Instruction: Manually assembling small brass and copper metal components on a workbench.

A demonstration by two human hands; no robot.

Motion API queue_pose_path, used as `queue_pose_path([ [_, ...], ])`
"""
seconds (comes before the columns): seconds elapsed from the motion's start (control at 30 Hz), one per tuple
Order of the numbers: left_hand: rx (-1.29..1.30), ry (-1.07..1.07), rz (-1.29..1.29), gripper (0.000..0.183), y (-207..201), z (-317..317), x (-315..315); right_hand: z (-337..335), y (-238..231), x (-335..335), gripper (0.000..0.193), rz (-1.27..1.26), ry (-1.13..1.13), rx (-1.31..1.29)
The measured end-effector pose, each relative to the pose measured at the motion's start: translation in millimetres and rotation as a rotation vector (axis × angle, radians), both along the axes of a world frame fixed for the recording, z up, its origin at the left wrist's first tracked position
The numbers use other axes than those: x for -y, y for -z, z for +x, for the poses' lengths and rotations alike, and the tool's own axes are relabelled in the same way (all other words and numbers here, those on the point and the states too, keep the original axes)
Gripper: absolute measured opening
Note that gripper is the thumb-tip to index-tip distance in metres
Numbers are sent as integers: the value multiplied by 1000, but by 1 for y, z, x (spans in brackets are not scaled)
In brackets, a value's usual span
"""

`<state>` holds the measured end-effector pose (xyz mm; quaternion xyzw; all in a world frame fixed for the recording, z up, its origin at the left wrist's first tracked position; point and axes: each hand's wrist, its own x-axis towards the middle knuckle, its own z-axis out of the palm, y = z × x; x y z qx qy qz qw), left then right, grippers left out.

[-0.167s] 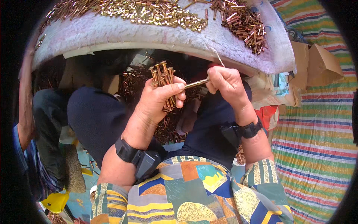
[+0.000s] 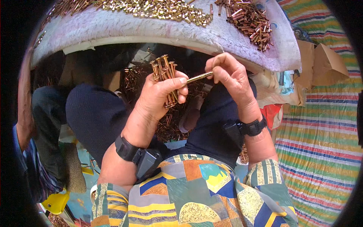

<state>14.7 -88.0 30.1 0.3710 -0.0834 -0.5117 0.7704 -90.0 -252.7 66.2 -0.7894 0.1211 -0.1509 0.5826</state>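
My left hand (image 2: pixel 160 90) is closed round a bundle of long brass-coloured bolts (image 2: pixel 165 72) with flat round heads, most heads pointing up and away from me. Its thumb and forefinger also pinch one end of a single metal rod (image 2: pixel 199 77), which looks like a bolt with a sleeve on it. At the rod's other end, the thumb and fingertips of my right hand (image 2: pixel 230 75) press together on the tip. Both hands are above my lap, just short of the cloth-covered work surface (image 2: pixel 151 33).
Small gold-coloured metal parts (image 2: pixel 162 10) and a heap of coppery bolts or pins (image 2: pixel 251 24) lie on the cloth. More bolts (image 2: pixel 170 126) are piled below, between my knees. An opened cardboard box (image 2: pixel 329 66) stands at right on striped sheeting (image 2: pixel 321 132). Another person's leg (image 2: pixel 49 125) is at left.
My right hand has shifted slightly up, its fingers turned and less curled at the end of the rod. The left hand stays nearly in place with its bundle.
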Motion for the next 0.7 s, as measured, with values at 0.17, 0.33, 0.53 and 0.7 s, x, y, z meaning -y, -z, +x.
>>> queue_pose_path([
  [0.17,-1,5,-2,15,2,0,-3,-6,1,12,25,46,-171,-70],
  [0.33,10,-12,-7,15,2,2,-4,7,-2,-19,38,69,180,42],
  [0.53,-4,-4,-25,13,4,2,-4,-5,11,2,25,225,-174,-78],
  [0.7,-23,-11,-15,12,3,3,-6,-4,5,-7,33,91,-11,2],
])
